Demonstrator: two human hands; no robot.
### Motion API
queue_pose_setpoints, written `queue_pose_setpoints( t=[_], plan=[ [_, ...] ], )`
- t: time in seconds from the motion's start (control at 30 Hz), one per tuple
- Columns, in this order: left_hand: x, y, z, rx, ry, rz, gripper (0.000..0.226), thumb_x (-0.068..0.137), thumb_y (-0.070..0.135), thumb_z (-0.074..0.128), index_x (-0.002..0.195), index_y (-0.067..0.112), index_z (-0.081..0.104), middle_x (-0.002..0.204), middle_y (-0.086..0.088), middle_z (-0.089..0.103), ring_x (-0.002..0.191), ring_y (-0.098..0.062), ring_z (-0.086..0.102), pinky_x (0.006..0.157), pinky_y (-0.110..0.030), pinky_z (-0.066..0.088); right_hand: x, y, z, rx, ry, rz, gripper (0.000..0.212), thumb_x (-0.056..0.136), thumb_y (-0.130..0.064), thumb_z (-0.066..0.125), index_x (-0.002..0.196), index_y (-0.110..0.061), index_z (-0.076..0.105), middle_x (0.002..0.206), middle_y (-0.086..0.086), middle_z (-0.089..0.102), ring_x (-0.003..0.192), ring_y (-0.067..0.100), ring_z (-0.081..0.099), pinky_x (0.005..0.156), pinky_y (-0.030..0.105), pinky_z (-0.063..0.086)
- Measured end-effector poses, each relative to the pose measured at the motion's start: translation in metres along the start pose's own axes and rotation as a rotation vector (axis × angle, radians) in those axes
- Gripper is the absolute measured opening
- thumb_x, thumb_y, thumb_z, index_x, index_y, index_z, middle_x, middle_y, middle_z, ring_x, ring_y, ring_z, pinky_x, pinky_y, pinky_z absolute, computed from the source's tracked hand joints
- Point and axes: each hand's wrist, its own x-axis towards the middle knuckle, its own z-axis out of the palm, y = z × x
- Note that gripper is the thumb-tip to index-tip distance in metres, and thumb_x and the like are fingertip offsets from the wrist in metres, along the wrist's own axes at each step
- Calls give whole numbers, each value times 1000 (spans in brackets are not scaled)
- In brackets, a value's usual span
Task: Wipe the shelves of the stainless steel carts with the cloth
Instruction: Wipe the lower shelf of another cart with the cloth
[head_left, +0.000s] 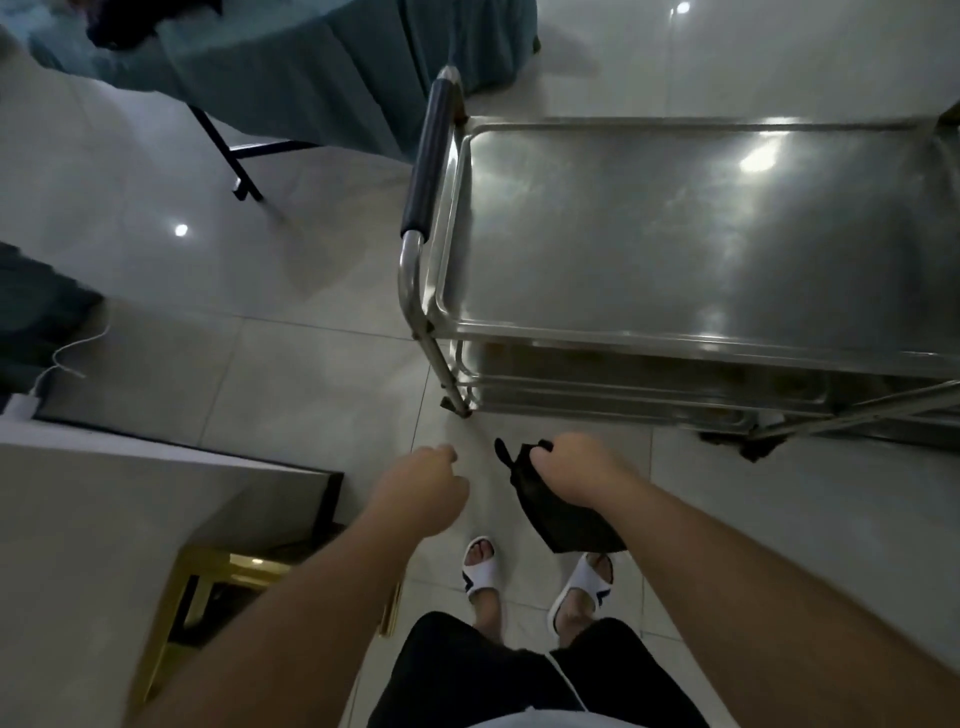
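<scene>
Cart's top shelf (691, 234) bare, reachable.

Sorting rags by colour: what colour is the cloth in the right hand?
Black, seen in the head view: cloth, right hand.

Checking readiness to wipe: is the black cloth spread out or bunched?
Bunched. The right hand grips the black cloth in a gathered wad that hangs down, not yet on the cart.

Glossy pale tiled floor (218, 364), ceiling lights mirrored in it as bright spots. Teal-draped table (291, 67) at top left on a black folding leg (228, 150). White cable (72, 358) runs to a white adapter at left edge. Grey countertop (130, 499), black-edged, lower left; gold-framed stand (208, 571) just beside it.
</scene>
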Motion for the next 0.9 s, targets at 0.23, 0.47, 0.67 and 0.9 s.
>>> queue_pose_setpoints(
  t=[0.23,0.47,0.67,0.9],
  plan=[
    [35,-9,24,-79,-7,-112,51,103,39,48,152,25,50,142,-5,62,121,-28,63,100,-46,57,58,5,5,27,-10,-109,36,102,-45,40,76,-23,53,81,1,58,76,23,56,75,40,47],
    [123,-30,52,-206,26,-129,52,104,39,50,153,23,49,145,-4,61,121,-27,63,101,-42,54,133,25,34,15,51,-137,37,105,-42,41,78,-22,57,78,5,59,78,30,60,61,35,39],
    [221,-67,76,-395,194,-159,55,101,45,57,152,24,49,145,-1,61,122,-25,63,90,-30,45,228,8,57,66,187,-139,44,106,-53,33,97,-19,59,98,3,64,91,31,62,75,39,44],
    [319,-89,90,-573,550,-62,71,97,51,68,156,18,45,155,-6,50,140,-25,50,114,-43,44,313,-14,56,150,544,-373,37,106,-46,41,80,-22,53,84,-2,57,79,23,55,63,34,34]
  ],
)
